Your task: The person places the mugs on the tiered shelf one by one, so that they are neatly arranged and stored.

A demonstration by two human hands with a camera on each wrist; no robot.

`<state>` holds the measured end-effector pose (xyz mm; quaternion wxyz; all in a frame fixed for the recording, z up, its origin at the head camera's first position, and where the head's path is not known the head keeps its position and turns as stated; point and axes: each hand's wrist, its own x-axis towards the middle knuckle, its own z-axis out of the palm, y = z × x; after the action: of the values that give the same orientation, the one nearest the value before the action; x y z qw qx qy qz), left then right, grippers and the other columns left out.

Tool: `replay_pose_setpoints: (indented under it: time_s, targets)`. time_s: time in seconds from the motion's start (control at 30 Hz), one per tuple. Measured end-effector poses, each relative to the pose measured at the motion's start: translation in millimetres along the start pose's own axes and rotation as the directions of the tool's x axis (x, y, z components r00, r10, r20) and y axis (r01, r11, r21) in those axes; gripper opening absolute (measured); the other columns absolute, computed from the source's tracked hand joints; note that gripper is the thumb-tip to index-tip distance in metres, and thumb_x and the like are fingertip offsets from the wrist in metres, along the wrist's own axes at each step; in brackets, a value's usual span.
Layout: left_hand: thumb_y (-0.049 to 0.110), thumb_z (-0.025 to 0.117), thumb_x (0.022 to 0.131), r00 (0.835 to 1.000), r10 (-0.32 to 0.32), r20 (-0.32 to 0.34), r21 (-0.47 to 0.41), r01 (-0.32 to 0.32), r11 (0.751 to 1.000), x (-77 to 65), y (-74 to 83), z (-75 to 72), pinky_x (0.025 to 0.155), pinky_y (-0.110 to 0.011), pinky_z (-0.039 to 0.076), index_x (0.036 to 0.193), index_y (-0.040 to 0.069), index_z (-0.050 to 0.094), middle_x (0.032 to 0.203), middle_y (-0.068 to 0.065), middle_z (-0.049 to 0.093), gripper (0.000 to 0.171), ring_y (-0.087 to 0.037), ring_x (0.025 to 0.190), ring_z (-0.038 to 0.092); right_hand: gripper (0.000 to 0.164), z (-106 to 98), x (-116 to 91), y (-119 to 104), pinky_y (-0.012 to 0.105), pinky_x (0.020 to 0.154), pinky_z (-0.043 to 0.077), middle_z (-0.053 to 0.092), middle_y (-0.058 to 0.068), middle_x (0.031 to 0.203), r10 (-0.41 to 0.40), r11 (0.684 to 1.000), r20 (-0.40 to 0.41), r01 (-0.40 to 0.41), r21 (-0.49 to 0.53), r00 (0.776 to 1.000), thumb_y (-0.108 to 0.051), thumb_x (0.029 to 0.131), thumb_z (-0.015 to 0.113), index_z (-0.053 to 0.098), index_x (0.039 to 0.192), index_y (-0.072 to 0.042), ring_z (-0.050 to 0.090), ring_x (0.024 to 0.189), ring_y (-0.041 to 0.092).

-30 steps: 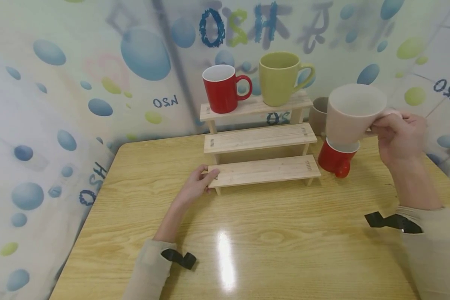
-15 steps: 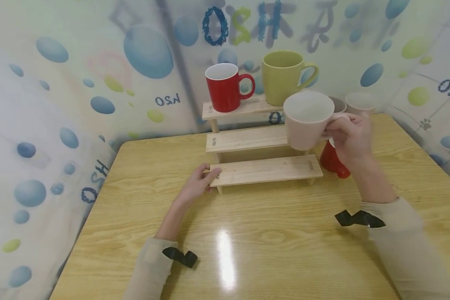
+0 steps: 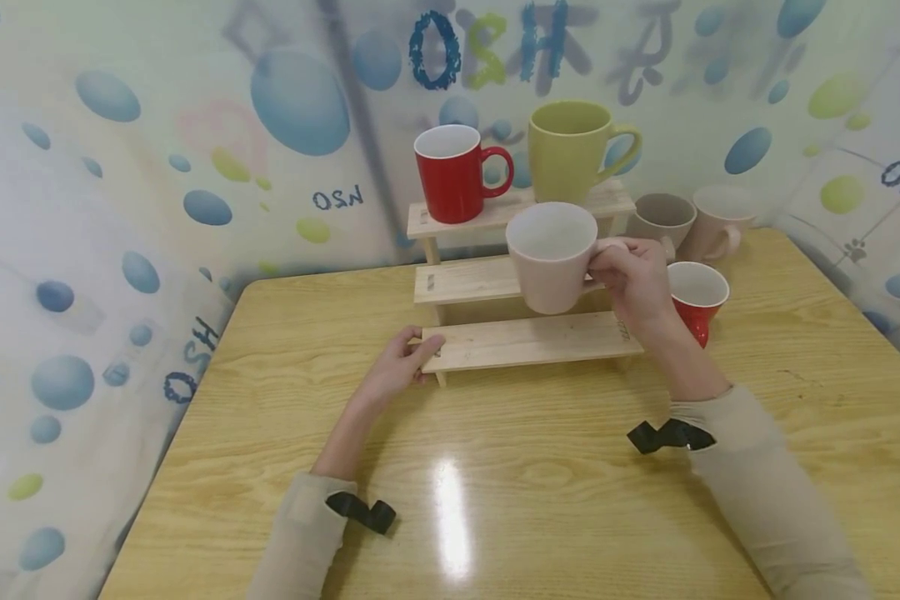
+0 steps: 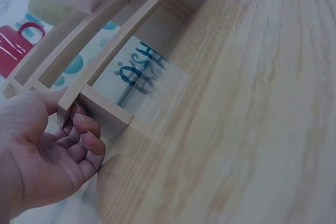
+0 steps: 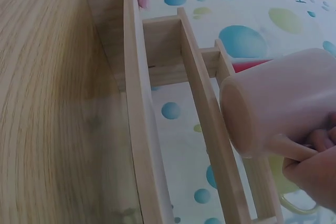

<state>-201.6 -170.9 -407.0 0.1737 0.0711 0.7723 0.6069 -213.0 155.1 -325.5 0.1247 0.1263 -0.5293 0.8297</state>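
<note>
Right hand (image 3: 637,279): thumb and fingers pinch the handle (image 5: 293,148) of a pale pink mug (image 3: 547,271). The mug is held roughly upright in the air; from the head view it overlaps the middle shelf (image 3: 465,281). Which shelf it hangs over cannot be fixed. Left hand (image 3: 393,367): pinches the left end of the bottom shelf (image 3: 540,340), thumb on top, fingers curled beneath.

Farther out: the top shelf (image 3: 493,214) bears a red mug (image 3: 446,179) at left and a green mug (image 3: 570,150) toward the right. On the table (image 3: 495,458), right of the rack, stand a grey mug (image 3: 662,217), a second pale mug (image 3: 720,208) and, nearer, a white-lined red mug (image 3: 697,287).

Judgement: step in hand appears to be carrying the pale pink mug to a shelf, probably the middle one, while the left hand steadies the rack. The next move would call for lowering it level, base fully on the board, before the pinch loosens.
</note>
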Motion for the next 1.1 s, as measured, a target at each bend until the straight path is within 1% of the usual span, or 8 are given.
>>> replay_pose_setpoints:
  time_s: [0.13,0.23,0.53,0.67,0.73,0.87,0.93,1.1]
  targets:
    - [0.029,0.053,0.107,1.000,-0.020,0.015,0.006,0.020,1.000,-9.3,17.8,2.5,0.065,-0.032,0.040,0.111,0.004,0.036,0.092,-0.005,0.059,0.031,-0.018,0.064,0.044,0.044,5,2,7,0.021,0.056,0.044,0.048,-0.006,0.051,0.037,0.999,-0.021,-0.037,0.014,0.999,0.016,0.082,0.042,0.068,0.058,-0.009,0.040,0.050,0.007]
    - [0.028,0.054,0.107,1.000,-0.017,0.019,0.008,0.017,1.000,-9.5,18.2,2.6,0.065,-0.032,0.040,0.111,0.003,0.036,0.089,-0.004,0.058,0.031,-0.018,0.064,0.044,0.044,9,4,11,0.021,0.059,0.046,0.054,-0.004,0.054,0.056,0.998,-0.017,-0.055,0.033,0.998,0.016,0.083,0.042,0.069,0.058,-0.009,0.046,0.053,0.007]
    - [0.027,0.053,0.107,1.000,-0.004,0.023,0.011,0.004,1.000,-8.6,17.4,4.1,0.064,-0.031,0.042,0.110,0.003,0.036,0.089,-0.004,0.058,0.029,-0.018,0.064,0.045,0.040,25,12,28,0.021,0.059,0.045,0.053,-0.004,0.054,0.086,0.994,0.066,-0.090,0.064,0.994,0.015,0.080,0.043,0.062,0.053,-0.007,0.047,0.054,0.008]
    - [0.026,0.053,0.107,1.000,0.000,0.026,0.000,0.000,1.000,-8.0,17.1,4.4,0.064,-0.031,0.041,0.108,0.004,0.036,0.090,-0.004,0.059,0.028,-0.018,0.064,0.044,0.037,32,19,35,0.022,0.059,0.042,0.046,-0.004,0.052,0.096,0.993,0.126,-0.105,0.061,0.987,0.013,0.079,0.045,0.055,0.051,-0.008,0.041,0.053,0.009]
    - [0.025,0.053,0.108,1.000,0.000,0.022,-0.003,0.000,1.000,-7.8,17.0,3.9,0.063,-0.031,0.041,0.108,0.004,0.035,0.093,-0.005,0.060,0.027,-0.018,0.064,0.044,0.036,36,23,38,0.023,0.059,0.040,0.038,-0.004,0.051,0.102,0.993,0.160,-0.110,0.043,0.982,0.011,0.080,0.046,0.049,0.050,-0.009,0.034,0.052,0.010]
    - [0.026,0.053,0.108,1.000,-0.003,0.017,-0.003,0.003,1.000,-3.8,11.3,1.8,0.063,-0.031,0.040,0.106,0.005,0.035,0.096,-0.006,0.060,0.028,-0.019,0.064,0.043,0.034,43,31,44,0.024,0.059,0.037,0.031,-0.003,0.051,0.107,0.993,0.207,-0.115,0.027,0.972,0.009,0.078,0.048,0.043,0.051,-0.011,0.028,0.051,0.011]
    - [0.027,0.053,0.107,1.000,-0.007,0.015,-0.007,0.007,1.000,0.4,4.6,0.4,0.063,-0.031,0.040,0.105,0.006,0.035,0.096,-0.005,0.060,0.028,-0.019,0.064,0.043,0.033,45,35,47,0.024,0.058,0.036,0.034,-0.004,0.052,0.113,0.992,0.218,-0.121,0.023,0.969,0.009,0.078,0.048,0.044,0.051,-0.011,0.029,0.052,0.010]
    - [0.030,0.053,0.107,1.000,0.001,0.003,-0.020,-0.001,1.000,9.7,-10.1,-1.9,0.062,-0.030,0.040,0.104,0.006,0.035,0.094,-0.004,0.059,0.030,-0.018,0.063,0.042,0.031,51,43,52,0.023,0.058,0.039,0.042,-0.004,0.052,0.140,0.989,0.246,-0.147,0.010,0.959,0.008,0.079,0.048,0.049,0.053,-0.009,0.038,0.053,0.009]
